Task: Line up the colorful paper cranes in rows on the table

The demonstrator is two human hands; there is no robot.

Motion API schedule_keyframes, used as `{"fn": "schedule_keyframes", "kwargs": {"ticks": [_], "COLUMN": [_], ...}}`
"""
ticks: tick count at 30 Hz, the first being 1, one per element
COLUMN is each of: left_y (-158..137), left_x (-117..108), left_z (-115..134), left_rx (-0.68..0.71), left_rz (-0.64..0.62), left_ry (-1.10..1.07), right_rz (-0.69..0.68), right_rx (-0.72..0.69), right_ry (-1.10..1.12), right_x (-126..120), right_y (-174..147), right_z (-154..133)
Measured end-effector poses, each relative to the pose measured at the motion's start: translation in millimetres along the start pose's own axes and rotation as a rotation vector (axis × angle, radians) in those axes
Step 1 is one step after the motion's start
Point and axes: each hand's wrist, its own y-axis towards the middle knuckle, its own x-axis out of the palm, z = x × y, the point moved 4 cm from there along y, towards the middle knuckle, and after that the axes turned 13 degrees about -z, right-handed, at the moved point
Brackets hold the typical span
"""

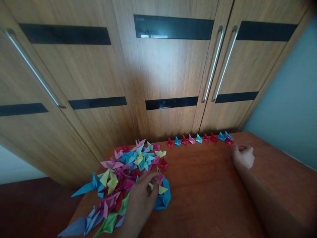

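My left hand (pixel 145 195) reaches over the right side of a pile of folded paper figures (pixel 121 175). Its thumb and fingers close around a pink origami piece (pixel 159 178), partly hidden by the fingers. Just under that hand lie a yellow origami piece (pixel 162 190) and a larger blue folded paper (pixel 163 200). My right hand (pixel 244 157) is closed near the table's far right, beside a red origami piece (pixel 229 141) at the end of a row. Whatever its fingers hold, if anything, is hidden.
Small red, blue and pink origami pieces (pixel 191 139) form a line along the table's back edge. A purple paper crane (pixel 86 223) lies at the pile's front left. Behind the brown wooden table (pixel 203 191) stands a wooden wardrobe (pixel 168 69) with metal handles.
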Motion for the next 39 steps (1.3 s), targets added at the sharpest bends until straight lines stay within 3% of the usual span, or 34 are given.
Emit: {"fn": "schedule_keyframes", "kwargs": {"ticks": [6, 13, 17, 26, 34, 39], "left_y": [0.5, 2.0, 6.2, 13.9, 15.6, 14.6], "left_x": [-11.8, 5.7, 14.7, 21.3, 20.9, 12.5], "left_z": [-11.9, -1.1, -1.6, 2.2, -5.9, -13.0], "left_rx": [-0.054, -0.124, -0.141, -0.163, -0.157, -0.054], "left_rz": [0.041, -0.09, -0.113, -0.126, -0.085, 0.065], "left_ry": [0.216, 0.332, 0.463, 0.615, 0.516, 0.325], "right_rz": [-0.295, -0.61, -0.678, -0.687, -0.681, -0.687], "right_rx": [-0.346, -0.656, -0.737, -0.749, -0.779, -0.78], "right_ry": [0.061, 0.02, 0.011, 0.117, 0.091, 0.103], "right_x": [27.4, 67.1, 70.9, 63.6, 63.7, 63.2], "right_y": [-70.1, -168.6, -206.2, -212.4, -213.3, -213.2], "right_z": [-34.1, -82.1, -95.2, -95.2, -96.2, -96.4]}}
